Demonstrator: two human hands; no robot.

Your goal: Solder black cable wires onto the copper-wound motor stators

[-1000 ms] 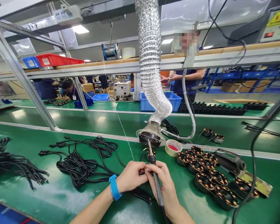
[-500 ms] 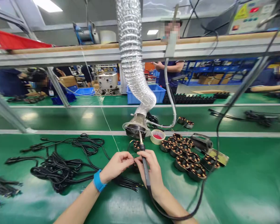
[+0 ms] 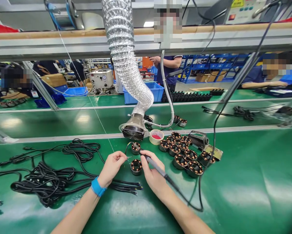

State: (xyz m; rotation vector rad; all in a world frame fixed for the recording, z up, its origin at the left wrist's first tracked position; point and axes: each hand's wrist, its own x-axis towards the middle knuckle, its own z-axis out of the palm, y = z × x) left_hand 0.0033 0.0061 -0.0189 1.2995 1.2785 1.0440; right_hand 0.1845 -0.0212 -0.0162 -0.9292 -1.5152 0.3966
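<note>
Currently on the green desk (image 3: 245, 182), itemised with hazards. Item one: my right hand (image 3: 152, 174) is closed around the soldering iron (image 3: 158, 168), gripped like a pen, its tip reaching toward the stator (image 3: 135, 148) that stands just in front of the fume extractor hood (image 3: 133, 130). Item two: my left hand (image 3: 112, 167), blue wristband (image 3: 97, 187) at the wrist, is pinched shut on a thin lead wire (image 3: 127, 158); both hands are near each other but apart. Item three: a second stator (image 3: 136, 166) sits between my hands, close under the iron's shaft. Risk, as I judge it: the hot shaft may graze that copper winding and scorch its enamel if my wrist drops. Risk: my left fingertips sit close to the joint, so a slip of the tip could burn them. Risk: the fine wire may spring out of the pinch and leave a cold or bridged joint. Item four: the iron's cord (image 3: 196, 195) loops across the desk beside the cluster of stators (image 3: 184, 154); a snag there could jerk the tip off target. Item five: bundled black cables (image 3: 50, 182) lie just left of my forearm, their loose ends (image 3: 128, 188) near the iron's path and liable to melt if touched.
</note>
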